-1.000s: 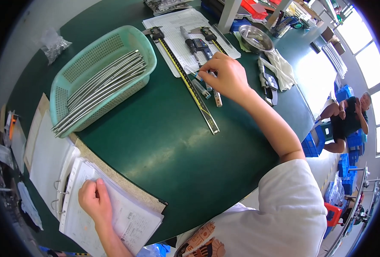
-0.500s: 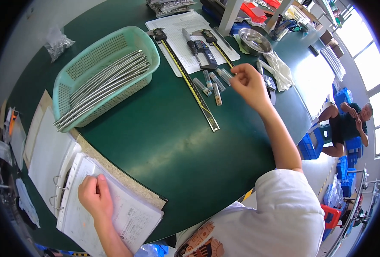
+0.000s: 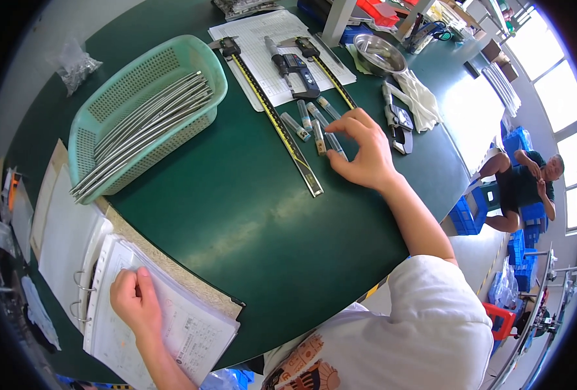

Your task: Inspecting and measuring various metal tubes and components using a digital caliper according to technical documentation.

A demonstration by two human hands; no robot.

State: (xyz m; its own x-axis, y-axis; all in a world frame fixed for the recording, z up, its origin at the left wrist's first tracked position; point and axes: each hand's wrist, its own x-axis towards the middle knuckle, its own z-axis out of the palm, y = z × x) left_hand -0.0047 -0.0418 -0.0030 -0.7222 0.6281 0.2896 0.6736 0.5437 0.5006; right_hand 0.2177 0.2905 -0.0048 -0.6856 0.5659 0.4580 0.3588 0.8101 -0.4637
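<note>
On green table [image 3: 236,214], right of long ruler [image 3: 276,120]: small clear tubes [image 3: 314,123] in loose row, long axes running up-left to down-right. Right hand [image 3: 361,156] over lower tube ends, fingers spread and curled, fingertips touching one tube, grip unclear. Left hand [image 3: 135,302] flat on binder pages [image 3: 171,325], nothing grasped. Far left, teal basket [image 3: 139,110] with metal rods.

Right hand [image 3: 364,153] over clear tubes [image 3: 314,123], left hand [image 3: 135,302] on binder [image 3: 139,325] (open)
</note>
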